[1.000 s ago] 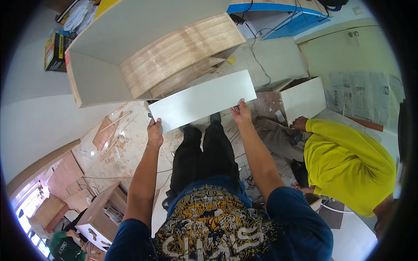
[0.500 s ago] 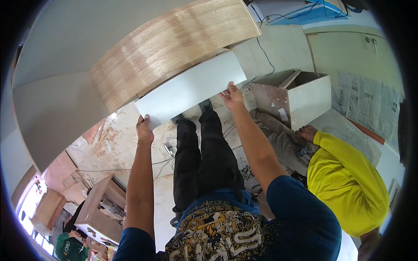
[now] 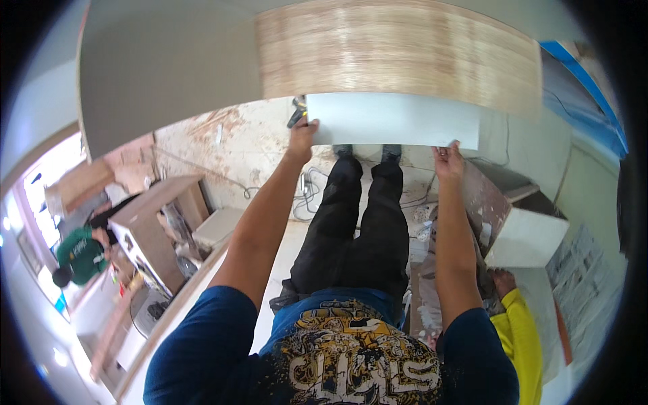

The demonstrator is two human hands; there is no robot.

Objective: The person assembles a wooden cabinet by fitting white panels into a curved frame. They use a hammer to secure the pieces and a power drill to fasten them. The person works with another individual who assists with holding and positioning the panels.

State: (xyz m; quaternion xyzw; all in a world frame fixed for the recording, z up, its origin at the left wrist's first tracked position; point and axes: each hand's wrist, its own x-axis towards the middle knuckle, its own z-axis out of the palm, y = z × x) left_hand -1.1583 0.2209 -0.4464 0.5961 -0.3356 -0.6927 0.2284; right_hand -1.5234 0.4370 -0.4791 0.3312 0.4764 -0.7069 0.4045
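Both arms stretch forward with a long white panel (image 3: 395,120) between my hands. My left hand (image 3: 302,140) grips its left end, thumb on top. Near the right end of its front edge, my right hand (image 3: 448,162) holds it with fingers on the edge. The panel's far edge meets the lower edge of a wood-grain cabinet front (image 3: 398,50), and whether it passes underneath is hidden. A dark tool with yellow marks (image 3: 297,111), perhaps a drill, shows just beyond my left hand.
A grey panel (image 3: 175,74) adjoins the wood front at left. At right are a white-sided box (image 3: 526,236) and a person's yellow sleeve (image 3: 523,337). Cables (image 3: 307,192) lie on the dusty floor. Far left, a person in green (image 3: 81,256) is beside a wooden cabinet (image 3: 152,226).
My view has turned right, so the cabinet and panel now look level rather than slanted. Both hands keep their hold on the white panel. The person in yellow shows less.
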